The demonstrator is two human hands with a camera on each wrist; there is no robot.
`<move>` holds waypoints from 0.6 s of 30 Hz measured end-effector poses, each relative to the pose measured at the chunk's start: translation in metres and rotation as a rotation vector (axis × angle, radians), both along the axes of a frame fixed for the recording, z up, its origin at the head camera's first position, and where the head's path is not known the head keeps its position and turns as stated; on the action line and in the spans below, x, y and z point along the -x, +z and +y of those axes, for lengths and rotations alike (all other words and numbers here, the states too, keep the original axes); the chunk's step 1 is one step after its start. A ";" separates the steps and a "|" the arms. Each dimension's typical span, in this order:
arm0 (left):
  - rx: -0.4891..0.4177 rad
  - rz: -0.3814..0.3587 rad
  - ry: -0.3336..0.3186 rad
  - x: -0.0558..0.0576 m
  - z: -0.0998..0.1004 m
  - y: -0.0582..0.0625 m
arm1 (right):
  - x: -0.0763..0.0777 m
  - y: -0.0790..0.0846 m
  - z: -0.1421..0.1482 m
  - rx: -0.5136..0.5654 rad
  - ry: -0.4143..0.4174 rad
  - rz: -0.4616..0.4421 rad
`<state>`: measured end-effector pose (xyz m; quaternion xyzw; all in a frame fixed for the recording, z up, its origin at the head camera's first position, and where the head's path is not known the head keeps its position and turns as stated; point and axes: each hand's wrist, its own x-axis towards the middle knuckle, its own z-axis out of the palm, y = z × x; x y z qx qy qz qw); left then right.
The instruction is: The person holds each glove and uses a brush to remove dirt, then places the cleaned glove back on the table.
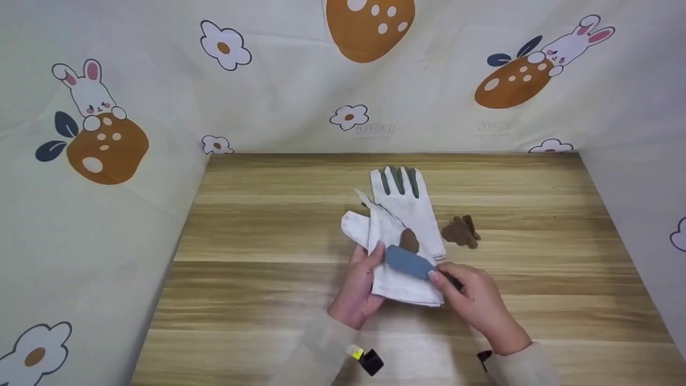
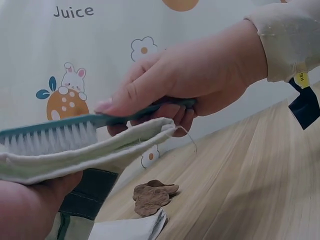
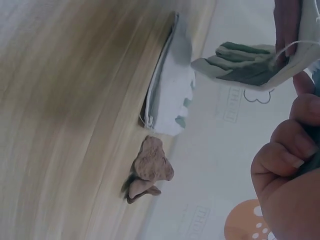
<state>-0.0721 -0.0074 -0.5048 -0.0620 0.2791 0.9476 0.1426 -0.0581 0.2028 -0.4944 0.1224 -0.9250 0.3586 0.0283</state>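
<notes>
My left hand (image 1: 360, 287) holds a white work glove (image 1: 404, 289) by its edge, thumb on top and fingers beneath. Green coating shows on the glove's fingers (image 3: 245, 65) in the right wrist view. A flat brown patch (image 1: 409, 240) shows on its upper side. Between thumb and fingers, my right hand (image 1: 477, 295) grips a blue-green scrubbing brush (image 1: 408, 262) by its handle. White bristles (image 2: 55, 137) face down onto the held glove in the left wrist view. A second white glove (image 1: 415, 209) with green between its fingers lies flat behind.
Several brown, clay-like lumps (image 1: 460, 231) lie in a small pile to the right of the flat glove. Everything is over a wood-grain table (image 1: 257, 230). A pale curtain (image 1: 278, 96) printed with rabbits and flowers stands along the back and sides.
</notes>
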 end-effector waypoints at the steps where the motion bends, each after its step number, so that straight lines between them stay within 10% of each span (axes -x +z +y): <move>1: -0.003 0.006 -0.007 0.000 0.000 0.000 | 0.000 0.000 -0.001 -0.025 0.002 0.018; 18: -0.004 0.016 -0.026 -0.004 -0.001 -0.004 | 0.005 -0.007 0.003 -0.033 -0.061 0.027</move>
